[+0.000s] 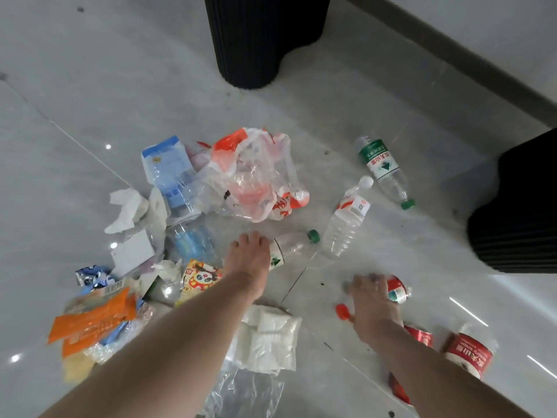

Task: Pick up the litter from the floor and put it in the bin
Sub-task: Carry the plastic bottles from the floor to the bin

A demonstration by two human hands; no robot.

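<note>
Litter covers the grey floor in front of a black ribbed bin [265,37]. My left hand [248,260] grips a clear bottle with a green cap [297,244] lying on the floor. My right hand [373,306] reaches down onto a crushed red-labelled bottle [397,291]; its fingers curl over it, and a red cap [342,311] lies beside the wrist. Two more clear bottles lie beyond: one with a white cap [349,218] and one with a green label [382,170].
A second black ribbed bin [521,212] stands at the right. A red-and-white plastic bag [256,176], blue packaging [171,173], tissues [126,209], orange wrappers [93,321], a white packet [268,336] and red-labelled bottles [470,351] lie around. A dark skirting [452,52] runs along the wall.
</note>
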